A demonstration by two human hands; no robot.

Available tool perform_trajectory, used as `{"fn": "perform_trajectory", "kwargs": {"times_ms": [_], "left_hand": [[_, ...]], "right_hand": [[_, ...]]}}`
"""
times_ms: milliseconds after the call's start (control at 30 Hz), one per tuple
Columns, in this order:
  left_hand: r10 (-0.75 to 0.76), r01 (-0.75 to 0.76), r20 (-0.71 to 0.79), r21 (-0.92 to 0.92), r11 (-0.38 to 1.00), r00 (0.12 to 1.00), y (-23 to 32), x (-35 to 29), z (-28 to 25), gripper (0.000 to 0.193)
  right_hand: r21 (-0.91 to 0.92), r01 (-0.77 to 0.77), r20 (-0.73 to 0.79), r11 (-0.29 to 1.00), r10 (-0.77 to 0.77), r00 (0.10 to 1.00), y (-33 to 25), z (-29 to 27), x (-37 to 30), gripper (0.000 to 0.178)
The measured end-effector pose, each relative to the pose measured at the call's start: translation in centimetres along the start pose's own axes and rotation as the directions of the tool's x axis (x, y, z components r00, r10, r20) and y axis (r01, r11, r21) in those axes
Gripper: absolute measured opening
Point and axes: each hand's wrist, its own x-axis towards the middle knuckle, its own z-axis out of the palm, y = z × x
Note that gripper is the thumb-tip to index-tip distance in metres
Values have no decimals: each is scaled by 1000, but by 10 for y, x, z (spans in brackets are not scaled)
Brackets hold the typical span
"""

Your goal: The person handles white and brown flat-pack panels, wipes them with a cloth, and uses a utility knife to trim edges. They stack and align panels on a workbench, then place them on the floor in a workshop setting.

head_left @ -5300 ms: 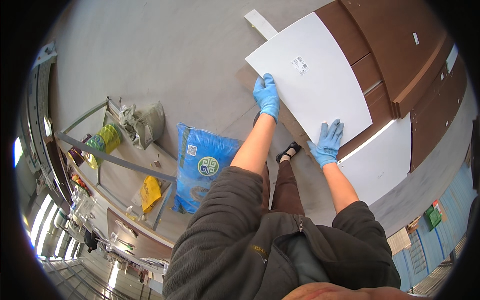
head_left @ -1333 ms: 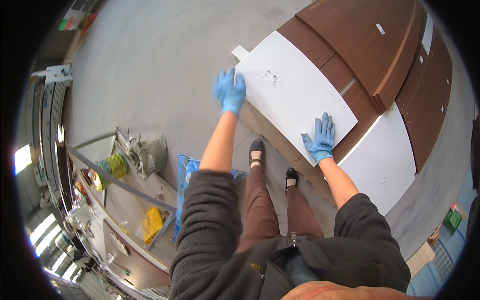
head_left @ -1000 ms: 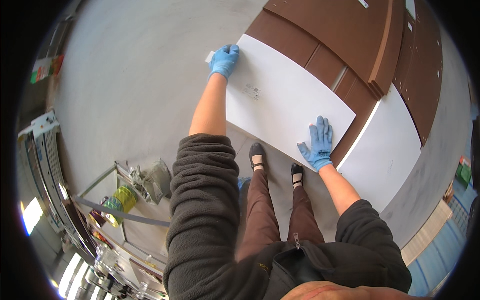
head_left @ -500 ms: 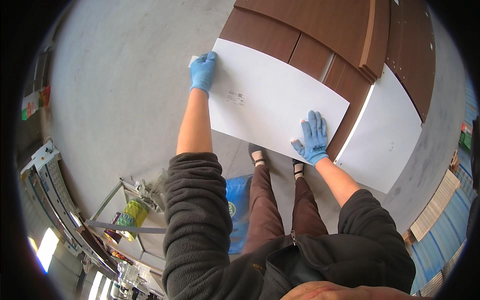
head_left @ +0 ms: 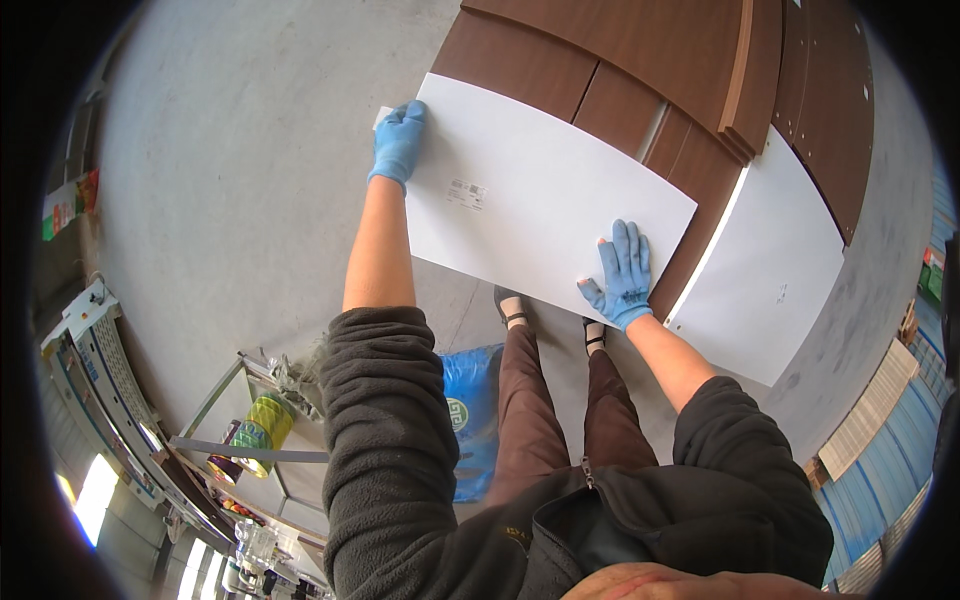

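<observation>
A white rectangular panel (head_left: 540,190) with a small printed label lies tilted across the brown boards. My left hand (head_left: 399,145), in a blue glove, is closed at the panel's left edge. A small white piece (head_left: 381,116) sticks out beside that hand; its kind is unclear. My right hand (head_left: 623,272), in a matching glove with bare tips at the thumb and one finger, rests flat on the panel's near right part, fingers apart.
Brown boards (head_left: 600,35) are stacked at the far side. Another white panel (head_left: 765,270) lies to the right. A blue bag (head_left: 470,400) is beside my legs. At the lower left stands a metal-framed stand (head_left: 255,455) with a yellow-green roll (head_left: 264,430).
The white panel has shifted slightly to the left, and my left hand has moved left with it. My right hand stays flat on the panel, moving only a little.
</observation>
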Motion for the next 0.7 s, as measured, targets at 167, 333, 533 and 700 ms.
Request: {"fn": "perform_trajectory", "kwargs": {"times_ms": [167,333,533,700], "left_hand": [[-30,29,17,26,999,999,3,-1,-2,54],[-11,11,-2,95,995,1000,9,-5,-2,54],[156,-147,-46,148,978,987,9,-21,-1,56],[86,-83,-161,26,996,983,-34,-56,-38,56]], "right_hand": [[-20,-13,37,1000,14,999,0,0,0,74],[-38,5,36,999,-3,999,-2,0,1,74],[-46,31,40,998,-29,999,-4,2,1,78],[-51,65,35,997,-64,997,-8,3,1,80]]}}
